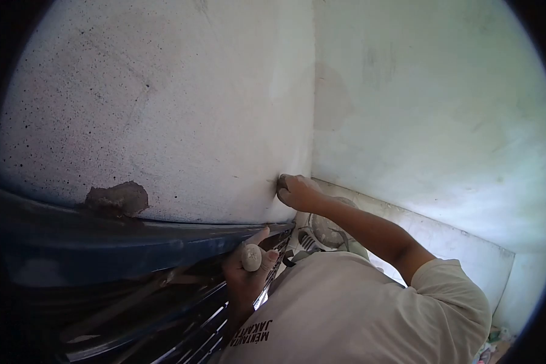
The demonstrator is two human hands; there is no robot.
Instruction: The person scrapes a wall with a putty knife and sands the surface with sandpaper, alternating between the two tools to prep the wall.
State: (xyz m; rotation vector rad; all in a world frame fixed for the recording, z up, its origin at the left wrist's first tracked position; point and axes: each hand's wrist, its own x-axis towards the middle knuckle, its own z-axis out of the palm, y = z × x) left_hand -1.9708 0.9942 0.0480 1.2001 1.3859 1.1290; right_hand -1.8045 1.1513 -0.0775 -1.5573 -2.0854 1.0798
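Note:
My left hand (pixel 241 284) is low in the middle, beside the dark blue ledge, closed round a pale, round-ended handle (pixel 251 257). The rest of that object is hidden. Higher and to the right, my right hand (pixel 298 192) is closed against the pale wall (pixel 224 121), near the inner corner. Something small and dark shows at its fingertips, too hidden to name. A darker smudge marks the wall beside these fingers.
The blue ledge (pixel 133 246) runs along the wall's lower edge, with dark slats beneath it. A rough brown patch (pixel 118 199) breaks the wall at left. A second wall (pixel 418 109) stands at right. A dusty round container (pixel 329 230) lies below my right forearm.

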